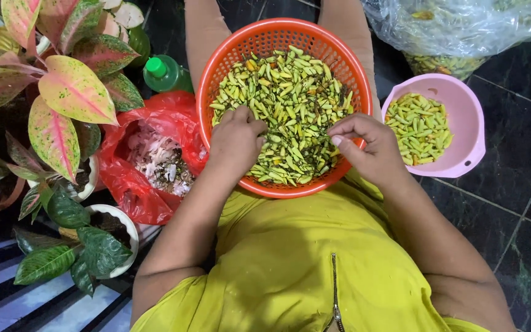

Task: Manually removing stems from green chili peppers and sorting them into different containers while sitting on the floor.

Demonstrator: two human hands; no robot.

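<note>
You have one round orange basket (339, 46) of perforated plastic on your lap, filled with many small green-yellow buds (290, 98) — too many to count. Your left hand (236, 142) lies knuckles up on the heap at the near left, fingers curled down into the buds; its grip is closed, but what it holds I cannot tell. Your right hand (367, 147) sits at the near right rim, thumb and fingers pinched narrow over the buds. One smooth pink bowl (471, 132) on the dark tiled floor to your right holds cleaned buds. One crumpled red plastic bag (133, 184) on your left holds pale scraps — beside it one green bottle (164, 72). One clear plastic bag (456, 27) lies beyond the bowl.
</note>
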